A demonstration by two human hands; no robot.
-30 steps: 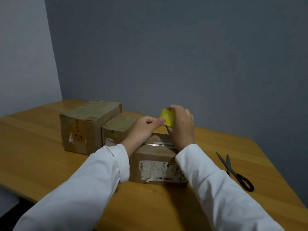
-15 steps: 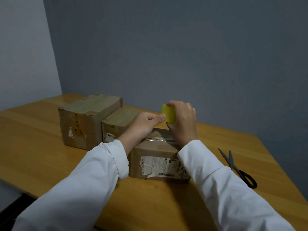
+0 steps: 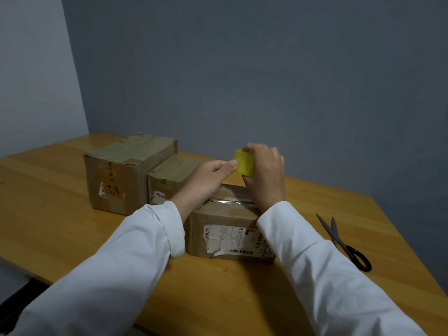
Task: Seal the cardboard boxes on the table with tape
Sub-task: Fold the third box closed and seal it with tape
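I see both hands above the front box point(image 3: 225, 214), mid-table: right hand point(image 3: 265, 177) grips the tape roll point(image 3: 244, 163), left hand point(image 3: 213, 175) pinches its edge. Two boxes point(image 3: 128, 170) behind-left look taped; front one isn't yet. Scissors point(image 3: 344, 241) near right edge.

Yellow roll of tape point(image 3: 244, 163) above the brown cardboard box with a white barcoded label point(image 3: 228, 229); black-handled steel scissors point(image 3: 344, 241) right of it on the honey-coloured wooden table point(image 3: 48, 214); white sleeves point(image 3: 116, 267).

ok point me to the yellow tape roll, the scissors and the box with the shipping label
yellow tape roll point(image 3: 244, 163), head view, on its outer yellow face
scissors point(image 3: 335, 235), head view, near the blades' pivot
box with the shipping label point(image 3: 218, 215), head view, on its front face above the label
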